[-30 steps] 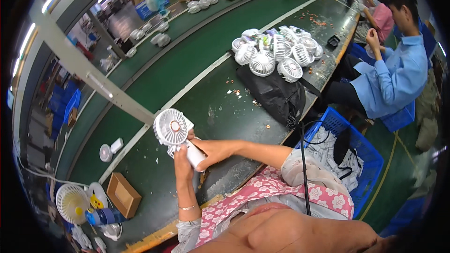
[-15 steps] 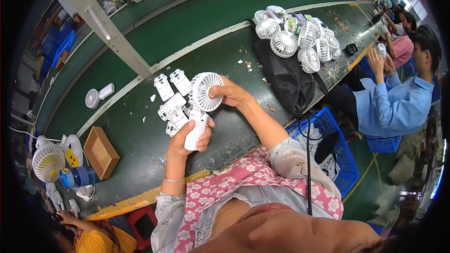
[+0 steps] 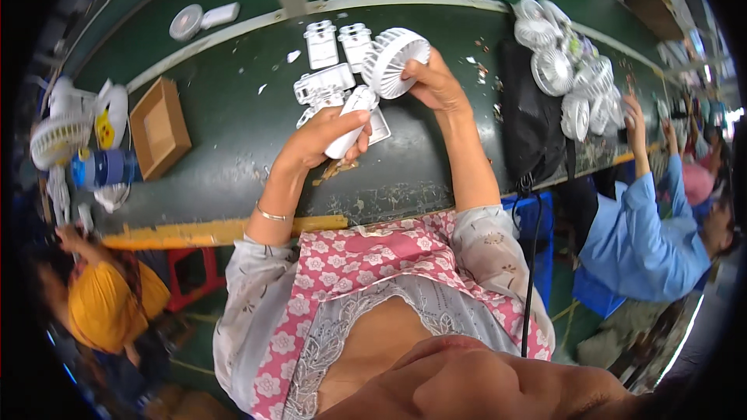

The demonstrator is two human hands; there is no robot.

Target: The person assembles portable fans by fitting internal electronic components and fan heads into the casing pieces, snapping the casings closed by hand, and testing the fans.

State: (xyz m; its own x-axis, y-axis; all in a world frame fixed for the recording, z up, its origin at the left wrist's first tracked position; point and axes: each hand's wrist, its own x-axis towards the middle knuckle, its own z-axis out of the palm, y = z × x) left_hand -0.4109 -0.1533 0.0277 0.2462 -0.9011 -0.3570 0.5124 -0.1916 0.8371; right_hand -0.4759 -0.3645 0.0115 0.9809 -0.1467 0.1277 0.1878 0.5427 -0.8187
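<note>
Between my two hands is a white handheld fan (image 3: 395,62), its round slatted head up and tilted to the right. My left hand (image 3: 331,134) is wrapped round the white handle, the thumb along its front. My right hand (image 3: 436,84) grips the fan head by its right side, the thumb on the grille. Just behind and left of the fan lie several white plastic casings (image 3: 321,45) on the dark green table. Part of another white casing (image 3: 379,126) shows beside the handle, mostly covered by my left hand.
A heap of white fan heads (image 3: 552,70) lies at the right by a black bag (image 3: 529,124). At the left stand a cardboard box (image 3: 159,128), a blue bottle (image 3: 105,169) and a larger fan (image 3: 61,140). A co-worker in blue (image 3: 642,233) sits at the right.
My view has turned, so the table now lies straighter before me. The fan stays in both hands; its head now faces more to the right, and the handle is tilted more.
</note>
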